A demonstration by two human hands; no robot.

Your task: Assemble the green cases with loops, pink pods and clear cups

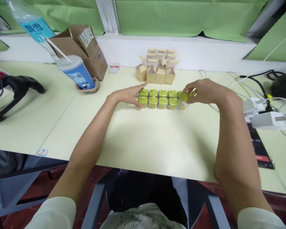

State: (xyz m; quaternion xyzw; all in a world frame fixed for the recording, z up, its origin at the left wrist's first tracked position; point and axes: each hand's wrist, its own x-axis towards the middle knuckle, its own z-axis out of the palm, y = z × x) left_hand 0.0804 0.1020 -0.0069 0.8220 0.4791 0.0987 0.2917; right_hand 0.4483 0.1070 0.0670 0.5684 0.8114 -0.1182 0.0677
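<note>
Two rows of small clear jars (162,106) with green lids and little yellow loops stand close together on the table. At their left end is my left hand (128,95), its thumb and fingers spread around the end jars. My right hand (201,91) pinches a green lid (185,96) by its edges at the right end. That lid is tilted and lifted above an uncovered clear jar (182,105) in the front row. Part of the back-row lid beside it is hidden by my fingers.
Several small open cardboard boxes (160,73) stand behind the jars. On the left are a blue cup with a straw (77,74), a brown carton (95,54), a bottle (35,28) and a black strap (16,84). Chargers (268,120), cables and a phone (259,146) lie right.
</note>
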